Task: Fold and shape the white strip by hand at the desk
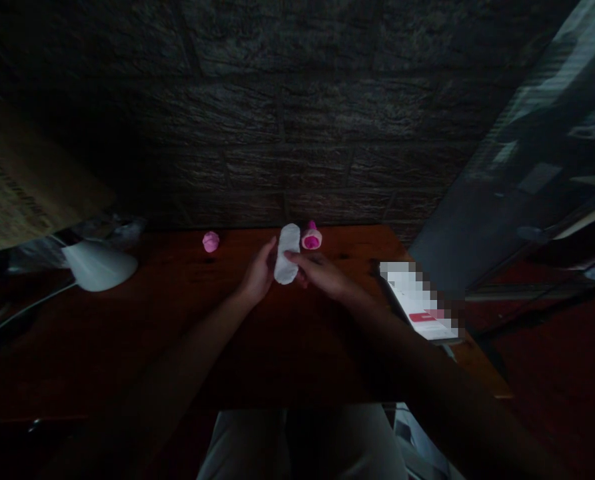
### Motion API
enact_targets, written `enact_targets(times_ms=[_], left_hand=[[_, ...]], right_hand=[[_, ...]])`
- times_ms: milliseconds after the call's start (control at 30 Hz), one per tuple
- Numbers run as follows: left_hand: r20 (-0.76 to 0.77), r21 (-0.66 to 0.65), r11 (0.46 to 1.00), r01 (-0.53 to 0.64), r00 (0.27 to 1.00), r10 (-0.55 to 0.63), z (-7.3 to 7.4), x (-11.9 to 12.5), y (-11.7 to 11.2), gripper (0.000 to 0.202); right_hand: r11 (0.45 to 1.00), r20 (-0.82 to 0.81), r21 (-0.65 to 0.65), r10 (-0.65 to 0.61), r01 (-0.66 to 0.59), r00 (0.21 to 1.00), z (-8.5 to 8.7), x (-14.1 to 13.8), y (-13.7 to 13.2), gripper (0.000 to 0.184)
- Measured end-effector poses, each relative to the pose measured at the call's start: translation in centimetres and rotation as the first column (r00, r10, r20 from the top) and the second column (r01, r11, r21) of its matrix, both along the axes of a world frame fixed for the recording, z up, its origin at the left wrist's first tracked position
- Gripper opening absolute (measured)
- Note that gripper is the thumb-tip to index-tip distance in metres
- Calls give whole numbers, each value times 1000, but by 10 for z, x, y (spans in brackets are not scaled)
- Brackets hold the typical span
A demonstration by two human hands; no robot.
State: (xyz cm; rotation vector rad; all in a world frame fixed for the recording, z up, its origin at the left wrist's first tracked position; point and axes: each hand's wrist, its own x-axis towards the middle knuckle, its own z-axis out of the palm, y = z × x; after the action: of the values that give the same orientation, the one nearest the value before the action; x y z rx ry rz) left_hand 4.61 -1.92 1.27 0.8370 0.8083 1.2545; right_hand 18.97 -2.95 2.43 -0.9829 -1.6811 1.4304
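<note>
A flat, white oblong piece of what looks like modelling clay [289, 250] is held up above the table, its long side nearly upright. My right hand [320, 273] grips it from the right, the thumb pressed on its face and the fingers partly hidden behind. On the other side, my left hand [260, 275] cups its left edge with the thumb pointing up; those fingers are mostly hidden. Just beyond my right hand sits a small pink hollow shape [312, 239] with a pale rim. A pink lump [210, 241] lies apart to the left.
The wooden table [217, 347] meets a dark brick wall [277, 147]. At the right edge lies a lit tablet [422, 307]. A white lamp-like object [100, 265] with a cable stands left, below a cardboard box [22, 180].
</note>
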Motion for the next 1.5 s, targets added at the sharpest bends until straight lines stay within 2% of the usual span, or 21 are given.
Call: enact_targets(times_ms=[133,233,367,500,667,767,900,1000,1133,1300,1500], left_hand=[[26,-37,999,-23,999,24,9,0,-4,43],[44,-73,997,39,998,-36,17,-2,-8,47],[128,-81,988,131,985,-120,22,-4,-12,51],[181,-78,987,142,976,-126,25,-6,-12,52],[144,-56,997,57,988,-48,26,-7,-11,50],[128,-71,997,-11,992,20,25,-7,-9,46],[151,-150,987,-58,985,81,24,-6,-7,37],[168,-165,986,-23,984,51,23,-5,-8,37],[157,-125,991,43,987,-23,22,-5,-8,37],[120,-130,991,21,993,-6,20,-5,-5,45],[8,-160,986,36,999,-35,16,-3,-5,43]], right_hand=[[988,73,-13,157,-156,985,-2,2,-3,52],[971,89,-29,238,-236,967,0,1,-6,51],[957,-25,-123,262,-263,965,2,-2,-10,47],[937,-174,-223,234,-270,956,-1,-5,-10,46],[935,-259,-298,117,-194,959,-8,-5,-4,43],[952,-199,-269,93,-146,976,-9,-5,-3,48],[971,-74,-188,134,-146,988,-5,-6,-6,55],[978,-46,-151,138,-143,989,-3,-7,-8,57],[978,-56,-171,107,-115,993,-5,-8,-7,53],[992,-8,-121,-17,16,1000,-4,-4,-5,49],[995,15,-101,-1,3,1000,-4,-4,-4,43]])
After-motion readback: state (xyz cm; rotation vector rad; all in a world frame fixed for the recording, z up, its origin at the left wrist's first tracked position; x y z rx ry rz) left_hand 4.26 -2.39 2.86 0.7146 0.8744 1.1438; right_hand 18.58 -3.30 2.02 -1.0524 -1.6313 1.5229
